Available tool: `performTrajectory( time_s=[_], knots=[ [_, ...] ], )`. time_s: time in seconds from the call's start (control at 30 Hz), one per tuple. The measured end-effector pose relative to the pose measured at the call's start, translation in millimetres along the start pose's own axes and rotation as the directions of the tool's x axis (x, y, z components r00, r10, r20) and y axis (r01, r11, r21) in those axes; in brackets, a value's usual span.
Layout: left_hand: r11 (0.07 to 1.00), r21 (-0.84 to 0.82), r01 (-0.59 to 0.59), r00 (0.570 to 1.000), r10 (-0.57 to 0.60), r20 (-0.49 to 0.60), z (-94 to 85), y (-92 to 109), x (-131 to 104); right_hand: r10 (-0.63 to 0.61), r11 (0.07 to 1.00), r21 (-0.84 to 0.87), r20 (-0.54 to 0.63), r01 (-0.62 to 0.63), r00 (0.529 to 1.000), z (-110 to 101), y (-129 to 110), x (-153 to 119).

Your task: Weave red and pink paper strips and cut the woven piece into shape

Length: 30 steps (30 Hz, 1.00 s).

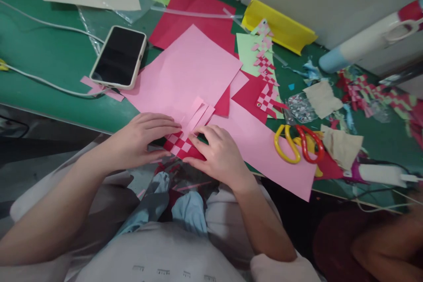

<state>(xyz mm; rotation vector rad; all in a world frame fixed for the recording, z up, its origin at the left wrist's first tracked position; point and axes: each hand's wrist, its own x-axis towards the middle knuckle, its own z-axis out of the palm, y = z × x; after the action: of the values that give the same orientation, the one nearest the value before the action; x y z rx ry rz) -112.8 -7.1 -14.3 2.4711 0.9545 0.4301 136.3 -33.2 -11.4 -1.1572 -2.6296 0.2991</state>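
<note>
A small woven piece of red and pink paper strips (pixel 180 144) lies at the table's front edge, checkered at its lower part. Loose pink strips (pixel 200 112) run up from it over the pink sheet. My left hand (pixel 145 139) grips the weave's left side, fingers on top and thumb at the near edge. My right hand (pixel 216 150) holds its right side, fingertips pinched at the base of the pink strips and thumb along the lower red edge. Under the weave lies a large pink paper sheet (pixel 185 61).
A phone (pixel 119 57) with a white cable lies at left. Scissors (pixel 299 143) with yellow and red handles rest on pink paper at right. Finished woven paper fish (pixel 266 99) lie on a green sheet. Behind stand a yellow folded holder (pixel 279 26) and a white-blue bottle (pixel 360 42). A person's arm (pixel 390 238) shows at lower right.
</note>
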Motion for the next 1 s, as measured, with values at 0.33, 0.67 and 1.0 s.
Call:
performTrajectory(
  time_s=[0.33, 0.67, 1.0],
  knots=[
    [1.0, 0.03, -0.01, 1.0, 0.01, -0.003, 1.0, -0.8, 0.7, -0.004, 1.0, 0.027, -0.009, 0.005, 1.0, 0.4, 0.8, 0.2],
    [1.0, 0.014, -0.008, 0.999, 0.009, -0.036, 3.7, -2.8, -0.4, -0.008, 1.0, 0.025, -0.011, 0.009, 1.0, 0.5, 1.7, -0.1],
    [0.999, 0.031, -0.005, 1.0, 0.006, -0.026, -0.8, 1.4, 0.6, -0.006, 1.0, 0.015, -0.001, 0.006, 1.0, 0.9, 2.0, 0.1]
  ],
)
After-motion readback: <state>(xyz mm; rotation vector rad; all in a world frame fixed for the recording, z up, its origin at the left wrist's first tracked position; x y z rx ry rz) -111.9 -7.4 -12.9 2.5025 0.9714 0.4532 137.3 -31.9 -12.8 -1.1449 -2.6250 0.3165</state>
